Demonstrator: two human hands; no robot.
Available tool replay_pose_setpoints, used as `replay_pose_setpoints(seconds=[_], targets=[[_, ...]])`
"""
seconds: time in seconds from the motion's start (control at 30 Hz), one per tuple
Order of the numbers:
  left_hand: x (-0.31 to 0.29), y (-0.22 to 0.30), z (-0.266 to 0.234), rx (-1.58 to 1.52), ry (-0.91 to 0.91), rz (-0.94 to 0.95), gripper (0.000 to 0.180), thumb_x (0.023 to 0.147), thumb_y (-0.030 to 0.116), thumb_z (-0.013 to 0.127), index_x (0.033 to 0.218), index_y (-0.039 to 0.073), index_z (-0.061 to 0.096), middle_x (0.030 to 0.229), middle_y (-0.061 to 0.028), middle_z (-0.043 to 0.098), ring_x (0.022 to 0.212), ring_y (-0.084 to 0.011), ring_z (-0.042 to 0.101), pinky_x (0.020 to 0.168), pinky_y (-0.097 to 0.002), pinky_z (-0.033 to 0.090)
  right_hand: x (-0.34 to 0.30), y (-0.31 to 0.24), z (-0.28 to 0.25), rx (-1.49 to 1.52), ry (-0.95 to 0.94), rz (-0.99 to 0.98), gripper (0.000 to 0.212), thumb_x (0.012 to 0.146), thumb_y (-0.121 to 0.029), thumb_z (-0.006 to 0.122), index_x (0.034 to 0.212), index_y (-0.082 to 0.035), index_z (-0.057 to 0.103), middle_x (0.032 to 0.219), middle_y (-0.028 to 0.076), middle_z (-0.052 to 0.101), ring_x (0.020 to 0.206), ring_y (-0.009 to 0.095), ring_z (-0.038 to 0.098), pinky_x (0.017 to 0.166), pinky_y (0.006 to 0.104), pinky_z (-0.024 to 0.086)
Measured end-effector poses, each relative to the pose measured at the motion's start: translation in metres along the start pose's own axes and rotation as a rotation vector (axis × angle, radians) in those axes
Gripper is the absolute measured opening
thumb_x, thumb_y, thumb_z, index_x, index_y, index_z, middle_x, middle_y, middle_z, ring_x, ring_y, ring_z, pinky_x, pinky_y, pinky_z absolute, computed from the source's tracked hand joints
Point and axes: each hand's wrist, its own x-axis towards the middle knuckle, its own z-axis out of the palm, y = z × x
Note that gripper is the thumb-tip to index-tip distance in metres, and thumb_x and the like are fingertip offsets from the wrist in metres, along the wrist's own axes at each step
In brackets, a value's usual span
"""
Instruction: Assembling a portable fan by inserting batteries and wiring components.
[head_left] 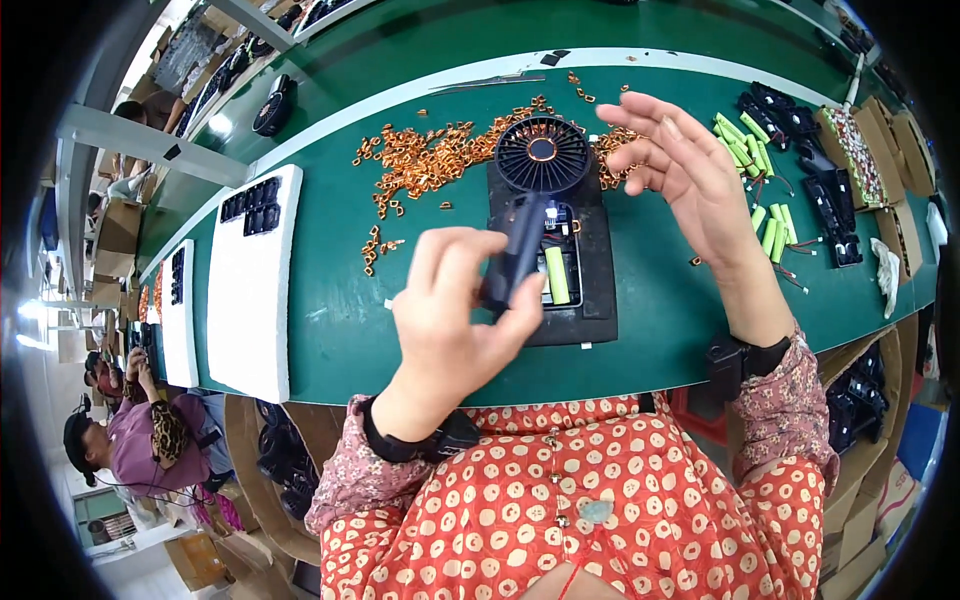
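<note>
Fan (541, 160) lies face up on a black pad (600, 290) toward the bench's (340, 330) near edge, its opened handle (575, 285) pointing at that edge. A green battery cell (557, 275) sits in the handle, below some wiring (558, 230). With my left hand (455, 310) I have a dark, elongated part (522, 240) pinched between thumb and fingers, tilted over the handle's left side; it is blurred, and I can't tell whether it touches. My right hand (690, 170) is loosely spread, holding nothing, raised to the right of the fan. I take this for the step of closing the handle, with that part as its cover. If so, the next move calls for squaring it to the handle, minding the wiring, and bringing my free hand in to press.
</note>
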Motion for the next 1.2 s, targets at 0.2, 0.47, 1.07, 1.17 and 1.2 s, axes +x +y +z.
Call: replay_pose_setpoints(seconds=[0.2, 0.47, 1.07, 1.17, 1.2], targets=[[0.0, 0.003, 0.038, 0.406, -0.019, 0.361, 0.036, 0.07, 0.025, 0.086, 0.094, 0.007, 0.067, 0.092, -0.007, 0.061, 0.057, -0.019, 0.062, 0.049, -0.0299, 0.05, -0.017, 0.004, -0.013, -0.02, 0.247, 0.072, 0.042, 0.103, -0.026, 0.054, 0.134, 0.002, 0.053, 0.128, 0.015, 0.065, 0.094, 0.016, 0.068, 0.077, 0.0279, 0.053], [0.001, 0.001, 0.048, 0.453, -0.049, 0.404, 0.042, 0.07, 0.029, 0.087, 0.099, 0.005, 0.068, 0.098, -0.0082, 0.063, 0.065, -0.0198, 0.064, 0.055, -0.0294, 0.053, -0.019, 0.007, -0.001, -0.142, 0.212, 0.133, 0.036, 0.102, -0.022, 0.057, 0.129, 0.002, 0.056, 0.118, 0.011, 0.068, 0.09, 0.013, 0.067, 0.076, 0.0267, 0.052], [-0.003, -0.03, 0.023, 0.066, -0.243, 0.28, 0.033, 0.081, 0.012, 0.075, 0.113, 0.004, 0.07, 0.116, -0.0114, 0.065, 0.102, -0.0267, 0.062, 0.092, -0.0408, 0.045, -0.003, 0.029, 0.016, -1.097, -0.202, 0.034, 0.046, 0.084, -0.042, 0.077, 0.109, -0.003, 0.075, 0.109, 0.014, 0.065, 0.11, 0.03, 0.056, 0.098, 0.0409, 0.044], [0.005, -0.025, 0.029, 0.036, -0.036, 0.03, 0.039, 0.081, 0.024, 0.078, 0.112, 0.004, 0.069, 0.124, -0.0133, 0.06, 0.114, -0.0307, 0.056, 0.1, -0.0431, 0.041, -0.008, 0.034, 0.013, -1.042, -0.223, 0.039, 0.046, 0.082, -0.037, 0.08, 0.111, -0.001, 0.073, 0.109, 0.013, 0.064, 0.11, 0.029, 0.056, 0.098, 0.0406, 0.043], [0.006, -0.027, 0.027, 0.011, -0.11, -0.053, 0.043, 0.081, 0.029, 0.078, 0.114, 0.003, 0.069, 0.13, -0.0163, 0.057, 0.124, -0.0352, 0.05, 0.107, -0.0465, 0.036, -0.008, 0.037, 0.014, -0.998, -0.209, 0.0, 0.047, 0.082, -0.036, 0.08, 0.112, -0.001, 0.073, 0.109, 0.013, 0.063, 0.11, 0.028, 0.056, 0.098, 0.0405, 0.043]])
